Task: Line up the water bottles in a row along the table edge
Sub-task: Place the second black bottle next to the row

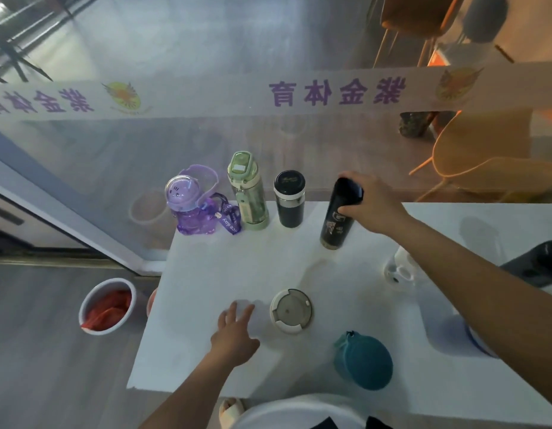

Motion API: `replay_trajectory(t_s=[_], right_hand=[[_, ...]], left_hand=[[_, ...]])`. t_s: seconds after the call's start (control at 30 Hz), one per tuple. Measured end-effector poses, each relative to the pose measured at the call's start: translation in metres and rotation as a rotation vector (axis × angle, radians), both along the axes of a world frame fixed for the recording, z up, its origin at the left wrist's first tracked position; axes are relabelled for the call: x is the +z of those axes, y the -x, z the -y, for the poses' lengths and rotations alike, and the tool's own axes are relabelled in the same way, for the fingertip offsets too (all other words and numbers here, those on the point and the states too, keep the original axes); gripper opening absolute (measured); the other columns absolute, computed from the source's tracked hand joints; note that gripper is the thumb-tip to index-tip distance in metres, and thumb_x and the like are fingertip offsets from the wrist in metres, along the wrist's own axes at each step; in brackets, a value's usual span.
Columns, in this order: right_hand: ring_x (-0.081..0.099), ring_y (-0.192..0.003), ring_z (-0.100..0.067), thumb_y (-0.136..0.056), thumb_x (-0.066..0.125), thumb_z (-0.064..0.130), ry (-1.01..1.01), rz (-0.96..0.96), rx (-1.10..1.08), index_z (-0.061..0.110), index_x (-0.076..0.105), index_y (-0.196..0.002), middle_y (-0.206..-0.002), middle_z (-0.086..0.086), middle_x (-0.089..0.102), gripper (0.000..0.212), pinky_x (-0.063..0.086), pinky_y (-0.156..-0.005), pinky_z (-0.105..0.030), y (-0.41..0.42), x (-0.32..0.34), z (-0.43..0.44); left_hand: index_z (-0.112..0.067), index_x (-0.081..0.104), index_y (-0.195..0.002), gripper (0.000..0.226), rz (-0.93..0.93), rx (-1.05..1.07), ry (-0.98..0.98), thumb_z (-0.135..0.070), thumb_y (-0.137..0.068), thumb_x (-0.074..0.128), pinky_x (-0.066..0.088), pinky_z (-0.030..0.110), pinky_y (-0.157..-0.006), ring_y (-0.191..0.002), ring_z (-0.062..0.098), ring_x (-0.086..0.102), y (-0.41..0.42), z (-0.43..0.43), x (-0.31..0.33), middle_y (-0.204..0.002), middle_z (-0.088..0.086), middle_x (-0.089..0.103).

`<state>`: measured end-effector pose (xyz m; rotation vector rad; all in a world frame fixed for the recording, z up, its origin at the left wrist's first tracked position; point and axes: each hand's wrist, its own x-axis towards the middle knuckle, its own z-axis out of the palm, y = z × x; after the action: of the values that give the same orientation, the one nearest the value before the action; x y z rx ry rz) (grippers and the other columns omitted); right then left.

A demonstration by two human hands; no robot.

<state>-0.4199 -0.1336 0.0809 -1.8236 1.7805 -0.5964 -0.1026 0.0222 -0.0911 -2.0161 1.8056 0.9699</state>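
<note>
Right hand (pixel 372 204) wrapped around the top of a tall black bottle (pixel 338 216), fingers over the cap, thumb on the side. Bottle tilted, its base near or on the white table (pixel 206 274), a bit short of the far edge; can't tell if the base is touching.

Left hand (pixel 234 334) holding nothing, fingers spread, palm down flat on the table near the front.

Three bottles stand upright in a row at the far edge, left of the held one: purple bottle (pixel 189 205) with a strap at the corner, green bottle (pixel 248 193) just beside it, short black bottle (pixel 288 199) next.

Nearer: a white-lidded cup (pixel 291 311) just right of the left hand, a teal bottle (pixel 363 362) at the front, a white bottle (pixel 398 267) partly hidden under the right forearm.

On the floor left of the table, a bucket (pixel 107 306) with something red inside.
</note>
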Motion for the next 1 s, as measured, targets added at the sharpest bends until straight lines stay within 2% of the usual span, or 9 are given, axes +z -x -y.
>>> replay_trajectory(t_s=[0.17, 0.37, 0.57, 0.73, 0.8, 0.87, 0.93, 1.0], right_hand=[[0.053, -0.107, -0.03, -0.076, 0.077, 0.021, 0.047, -0.093, -0.004, 0.028, 0.046, -0.137, -0.124, -0.011, 0.051, 0.069, 0.044, -0.081, -0.031, -0.005, -0.006, 0.043], [0.054, -0.104, -0.034, -0.076, 0.074, 0.018, 0.039, -0.085, 0.014, 0.027, 0.047, -0.137, -0.122, -0.015, 0.051, 0.067, 0.051, -0.087, -0.04, -0.012, -0.015, 0.062], [0.053, -0.106, -0.032, -0.079, 0.072, 0.014, 0.03, -0.074, 0.029, 0.025, 0.046, -0.139, -0.125, -0.014, 0.051, 0.066, 0.045, -0.08, -0.033, -0.003, -0.023, 0.063], [0.052, -0.108, -0.033, -0.08, 0.072, 0.014, 0.011, -0.078, 0.024, 0.026, 0.044, -0.138, -0.127, -0.014, 0.049, 0.066, 0.045, -0.079, -0.032, -0.003, -0.023, 0.064], [0.052, -0.11, -0.034, -0.08, 0.072, 0.016, -0.008, -0.08, 0.021, 0.028, 0.041, -0.14, -0.13, -0.013, 0.046, 0.069, 0.048, -0.081, -0.034, -0.004, -0.023, 0.063], [0.048, -0.117, -0.034, -0.078, 0.076, 0.025, -0.026, -0.106, 0.007, 0.032, 0.034, -0.143, -0.139, -0.013, 0.04, 0.078, 0.05, -0.09, -0.041, -0.007, -0.02, 0.059], [0.041, -0.126, -0.034, -0.076, 0.076, 0.037, 0.021, -0.198, -0.022, 0.033, 0.029, -0.144, -0.146, -0.011, 0.034, 0.083, 0.045, -0.1, -0.05, -0.011, -0.014, 0.047], [0.041, -0.125, -0.033, -0.075, 0.074, 0.042, 0.135, -0.187, -0.036, 0.028, 0.036, -0.141, -0.143, -0.011, 0.038, 0.078, 0.04, -0.103, -0.049, -0.021, -0.007, 0.021]], left_hand=[[-0.043, 0.007, -0.153, 0.085, 0.011, 0.007, 0.02, -0.037, -0.087, 0.06, 0.034, 0.049, -0.112, -0.15, 0.029, -0.001, -0.002, -0.011, -0.005, -0.163, -0.003, -0.008], [-0.045, 0.006, -0.152, 0.086, 0.013, 0.031, 0.019, -0.034, -0.086, 0.059, 0.035, 0.048, -0.112, -0.15, 0.028, 0.001, 0.0, -0.013, -0.003, -0.163, -0.003, -0.006], [-0.046, 0.006, -0.152, 0.086, 0.017, 0.032, 0.03, -0.035, -0.086, 0.061, 0.037, 0.048, -0.111, -0.15, 0.028, 0.001, 0.001, -0.013, -0.003, -0.163, -0.003, -0.006], [-0.047, 0.003, -0.151, 0.087, 0.047, 0.029, 0.035, -0.039, -0.086, 0.06, 0.037, 0.047, -0.111, -0.15, 0.028, -0.002, 0.003, -0.015, -0.007, -0.163, -0.002, -0.008], [-0.047, 0.002, -0.152, 0.088, 0.06, 0.021, 0.037, -0.041, -0.086, 0.059, 0.037, 0.048, -0.111, -0.15, 0.029, -0.003, 0.004, -0.016, -0.008, -0.163, -0.002, -0.01], [-0.047, 0.001, -0.151, 0.088, 0.065, 0.021, 0.037, -0.042, -0.086, 0.059, 0.036, 0.049, -0.111, -0.15, 0.03, -0.003, 0.005, -0.017, -0.007, -0.163, -0.001, -0.011], [-0.047, 0.001, -0.151, 0.087, 0.07, 0.027, 0.035, -0.043, -0.086, 0.059, 0.035, 0.049, -0.112, -0.15, 0.03, -0.003, 0.006, -0.017, -0.006, -0.163, -0.001, -0.011], [-0.047, 0.001, -0.151, 0.087, 0.074, 0.031, 0.032, -0.043, -0.086, 0.058, 0.033, 0.05, -0.112, -0.15, 0.03, -0.003, 0.007, -0.017, -0.005, -0.163, -0.001, -0.01]])
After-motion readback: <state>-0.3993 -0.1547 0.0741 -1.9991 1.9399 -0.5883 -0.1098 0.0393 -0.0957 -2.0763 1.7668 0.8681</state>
